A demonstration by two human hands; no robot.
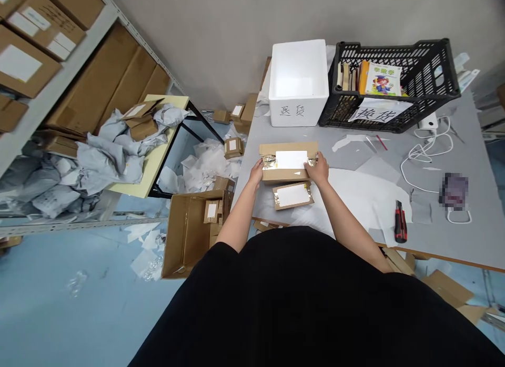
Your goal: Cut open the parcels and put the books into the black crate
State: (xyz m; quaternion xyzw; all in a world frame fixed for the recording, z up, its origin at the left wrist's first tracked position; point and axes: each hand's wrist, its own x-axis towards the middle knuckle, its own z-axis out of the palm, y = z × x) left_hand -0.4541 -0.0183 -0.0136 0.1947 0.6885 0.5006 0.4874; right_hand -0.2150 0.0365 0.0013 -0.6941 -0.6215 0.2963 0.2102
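Cardboard box (291, 161), long, brown and white-labelled, was held at both ends, probably to keep it steady. My left hand (256, 172) was partly closed on its left end; my right hand (319, 169) gripped the right end, thumb on top. The box lay between them at the grey tabletop (477, 235), with a smaller brown cardboard parcel (292, 195) just beside its near edge.

My grey table (445, 162) bears a white foam box (299, 112) and black crate (394, 117) far, two cardboard parcels (290, 161) left, paper sheets (347, 193) centrally, a red-black cutter (400, 225) near right
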